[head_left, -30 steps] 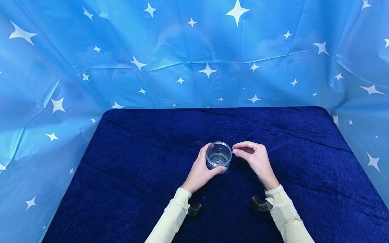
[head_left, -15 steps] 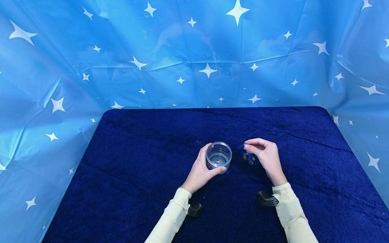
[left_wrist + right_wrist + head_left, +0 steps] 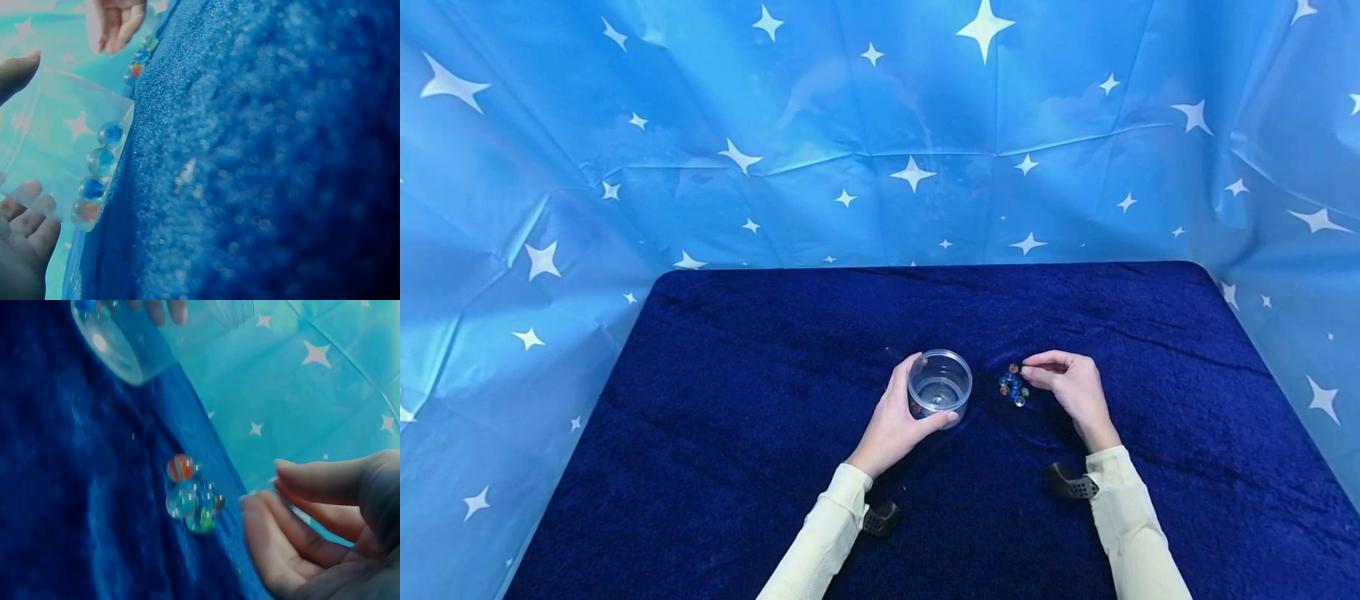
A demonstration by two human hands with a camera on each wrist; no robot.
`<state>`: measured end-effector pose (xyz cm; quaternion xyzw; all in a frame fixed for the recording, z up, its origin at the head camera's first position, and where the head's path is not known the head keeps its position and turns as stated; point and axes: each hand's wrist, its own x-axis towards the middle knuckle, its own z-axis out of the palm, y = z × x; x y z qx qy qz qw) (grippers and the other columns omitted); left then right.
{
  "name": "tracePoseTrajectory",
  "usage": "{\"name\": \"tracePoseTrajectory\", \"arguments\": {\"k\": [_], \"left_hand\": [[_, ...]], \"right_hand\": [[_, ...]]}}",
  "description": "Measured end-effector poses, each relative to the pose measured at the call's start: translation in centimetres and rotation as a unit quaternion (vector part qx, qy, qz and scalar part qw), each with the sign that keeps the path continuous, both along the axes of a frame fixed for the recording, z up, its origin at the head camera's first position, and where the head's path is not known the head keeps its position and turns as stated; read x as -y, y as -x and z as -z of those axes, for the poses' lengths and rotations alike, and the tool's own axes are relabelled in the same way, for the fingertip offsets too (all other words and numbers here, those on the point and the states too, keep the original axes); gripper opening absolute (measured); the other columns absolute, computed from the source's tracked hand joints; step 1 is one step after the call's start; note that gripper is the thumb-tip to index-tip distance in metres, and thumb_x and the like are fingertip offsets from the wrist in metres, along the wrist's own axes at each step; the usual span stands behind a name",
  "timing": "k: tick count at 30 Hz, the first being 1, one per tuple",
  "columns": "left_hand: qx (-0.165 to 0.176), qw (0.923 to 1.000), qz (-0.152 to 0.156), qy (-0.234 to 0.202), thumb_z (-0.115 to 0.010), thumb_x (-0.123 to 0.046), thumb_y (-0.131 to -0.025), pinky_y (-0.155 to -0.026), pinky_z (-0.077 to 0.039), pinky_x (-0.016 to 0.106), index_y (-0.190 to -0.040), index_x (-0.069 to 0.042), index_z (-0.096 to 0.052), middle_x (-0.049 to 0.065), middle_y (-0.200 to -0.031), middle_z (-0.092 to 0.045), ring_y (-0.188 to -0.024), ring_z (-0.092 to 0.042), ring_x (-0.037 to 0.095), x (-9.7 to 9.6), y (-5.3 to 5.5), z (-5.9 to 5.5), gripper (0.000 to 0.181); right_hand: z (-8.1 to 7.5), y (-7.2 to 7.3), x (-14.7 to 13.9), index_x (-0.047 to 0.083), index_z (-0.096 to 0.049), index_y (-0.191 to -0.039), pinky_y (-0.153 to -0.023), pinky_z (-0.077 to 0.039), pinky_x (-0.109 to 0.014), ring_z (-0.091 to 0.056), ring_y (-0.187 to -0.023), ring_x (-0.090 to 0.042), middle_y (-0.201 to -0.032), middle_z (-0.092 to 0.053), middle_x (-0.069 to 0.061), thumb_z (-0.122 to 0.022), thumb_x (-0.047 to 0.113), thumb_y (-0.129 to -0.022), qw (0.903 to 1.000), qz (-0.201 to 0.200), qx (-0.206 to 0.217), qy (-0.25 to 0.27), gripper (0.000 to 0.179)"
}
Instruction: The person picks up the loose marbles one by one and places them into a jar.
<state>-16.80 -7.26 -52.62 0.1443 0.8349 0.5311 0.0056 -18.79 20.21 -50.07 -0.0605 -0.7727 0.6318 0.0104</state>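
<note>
A clear plastic jar (image 3: 940, 379) stands upright on the cloth, its open mouth facing up. My left hand (image 3: 895, 417) holds it around the near left side, thumb in front. Several glass marbles (image 3: 102, 161), blue and orange, lie at its bottom in the left wrist view. To the right of the jar, a small cluster of marbles (image 3: 1015, 385) in blue, orange, green and clear rests on the cloth. Just right of that cluster is my right hand (image 3: 1071, 387), fingers bent. In the right wrist view its thumb and fingertips (image 3: 251, 503) are slightly apart, nothing visible between them.
Dark blue velvety cloth (image 3: 760, 358) covers the table. Behind and on both sides hangs a light blue curtain (image 3: 820, 108) with white stars. Black devices (image 3: 882, 518) sit at both wrists, beside pale sleeves.
My right hand has moved from the jar's right side to the far side of the marble cluster, uncovering the marbles. The left hand and jar have stayed put.
</note>
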Motion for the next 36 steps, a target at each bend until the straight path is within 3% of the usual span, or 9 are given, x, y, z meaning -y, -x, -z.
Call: {"name": "tracePoseTrajectory", "arguments": {"k": [6, 14, 20, 28, 36], "left_hand": [[0.005, 1.0000, 0.003, 0.000, -0.087, -0.030, -0.081, -0.101, -0.050, 0.043, -0.157, -0.011, -0.034, 0.010, -0.156, -0.045, -0.137, -0.049, 0.027, 0.00, -0.07, -0.08, 0.094], [0.004, 1.0000, 0.003, 0.004, -0.087, -0.031, -0.082, -0.103, -0.048, 0.043, -0.157, -0.012, -0.034, 0.010, -0.156, -0.045, -0.138, -0.048, 0.026, -0.06, -0.04, -0.12, 0.094], [0.005, 1.0000, 0.003, 0.003, -0.087, -0.030, -0.081, -0.100, -0.050, 0.042, -0.157, -0.013, -0.034, 0.009, -0.155, -0.045, -0.137, -0.048, 0.026, -0.06, -0.04, -0.12, 0.094], [0.003, 1.0000, 0.005, 0.003, -0.087, -0.032, -0.082, -0.098, -0.051, 0.041, -0.157, -0.013, -0.034, 0.009, -0.155, -0.045, -0.136, -0.049, 0.026, 0.01, -0.03, -0.02, 0.093], [0.004, 1.0000, 0.006, 0.003, -0.087, -0.032, -0.083, -0.099, -0.050, 0.042, -0.157, -0.012, -0.034, 0.009, -0.155, -0.045, -0.137, -0.048, 0.026, 0.02, -0.02, 0.01, 0.094]], "right_hand": [[0.44, 0.00, -0.66, -0.014, -0.073, -0.101, -0.066, -0.054, -0.016, -0.067, -0.069, 0.000, -0.089, -0.077, -0.014, -0.079, 0.001, -0.087, 0.9928, -0.036, 0.034, -0.109, 0.021], [0.51, -0.04, -0.84, 0.000, -0.079, -0.088, -0.068, -0.045, -0.031, -0.062, -0.071, -0.009, -0.082, -0.077, -0.009, -0.085, 0.008, -0.079, 0.9700, -0.066, -0.005, -0.234, 0.013], [0.60, -0.02, -0.89, 0.001, -0.079, -0.086, -0.073, -0.046, -0.035, -0.064, -0.075, -0.012, -0.081, -0.077, -0.009, -0.084, 0.006, -0.079, 0.9653, -0.080, -0.014, -0.248, 0.010], [0.86, 0.04, -0.82, -0.003, -0.075, -0.087, -0.067, -0.047, -0.028, -0.064, -0.069, -0.006, -0.079, -0.076, -0.011, -0.080, -0.001, -0.082, 0.9675, -0.096, -0.027, -0.232, 0.007], [0.48, 0.06, -1.04, -0.005, -0.076, -0.091, -0.065, -0.045, -0.023, -0.062, -0.070, -0.005, -0.083, -0.076, -0.013, -0.078, 0.001, -0.086, 0.9751, -0.031, -0.050, -0.214, 0.009]]}}
